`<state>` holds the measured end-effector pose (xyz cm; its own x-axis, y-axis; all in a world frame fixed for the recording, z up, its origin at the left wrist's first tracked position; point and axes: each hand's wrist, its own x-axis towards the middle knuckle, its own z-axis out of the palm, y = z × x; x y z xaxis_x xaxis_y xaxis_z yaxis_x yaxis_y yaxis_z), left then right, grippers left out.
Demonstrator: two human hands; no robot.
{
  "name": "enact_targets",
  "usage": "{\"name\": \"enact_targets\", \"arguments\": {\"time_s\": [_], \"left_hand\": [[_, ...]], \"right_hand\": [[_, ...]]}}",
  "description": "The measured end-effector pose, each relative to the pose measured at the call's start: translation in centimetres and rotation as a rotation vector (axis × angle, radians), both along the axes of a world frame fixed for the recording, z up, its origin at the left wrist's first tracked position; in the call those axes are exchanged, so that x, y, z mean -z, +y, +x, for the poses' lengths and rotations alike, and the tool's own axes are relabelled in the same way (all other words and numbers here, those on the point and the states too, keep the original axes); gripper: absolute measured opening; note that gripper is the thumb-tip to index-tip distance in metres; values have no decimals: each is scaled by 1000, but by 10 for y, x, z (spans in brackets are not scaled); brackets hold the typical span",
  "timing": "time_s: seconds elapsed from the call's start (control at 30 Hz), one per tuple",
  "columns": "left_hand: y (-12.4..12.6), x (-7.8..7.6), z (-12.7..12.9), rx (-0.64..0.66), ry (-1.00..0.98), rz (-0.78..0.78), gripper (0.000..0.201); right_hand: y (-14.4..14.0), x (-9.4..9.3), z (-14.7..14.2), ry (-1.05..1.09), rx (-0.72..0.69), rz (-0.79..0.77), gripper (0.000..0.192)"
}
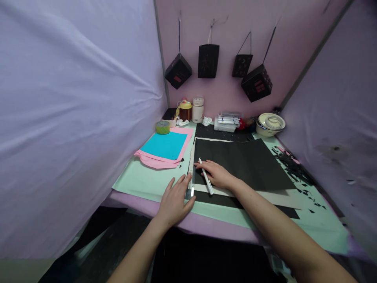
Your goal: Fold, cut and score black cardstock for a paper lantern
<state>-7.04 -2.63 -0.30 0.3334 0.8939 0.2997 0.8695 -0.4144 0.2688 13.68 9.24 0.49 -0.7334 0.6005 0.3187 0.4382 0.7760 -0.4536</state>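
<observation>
My left hand lies with its fingers stretched out and its fingertips against a clear ruler. The ruler runs away from me along the left edge of a large black sheet of paper. Over that sheet's left part, my right hand has a white pen tucked in its fingers. The pen slants, one end toward the back and the other toward me, and its exact grip is partly hidden. A pale board shows under the black sheet, with another black piece at the front.
Left of the ruler, a blue sheet lies on pink paper, with a green tape roll behind. Black scraps litter the right side. A pen box, white bottle and lidded bowl stand at the back.
</observation>
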Motion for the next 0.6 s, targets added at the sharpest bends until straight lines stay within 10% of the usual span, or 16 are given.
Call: {"name": "enact_targets", "arguments": {"time_s": [0.6], "left_hand": [[1, 2, 0, -2, 8, 4, 70]], "right_hand": [[-1, 0, 0, -19, 3, 5, 35]]}}
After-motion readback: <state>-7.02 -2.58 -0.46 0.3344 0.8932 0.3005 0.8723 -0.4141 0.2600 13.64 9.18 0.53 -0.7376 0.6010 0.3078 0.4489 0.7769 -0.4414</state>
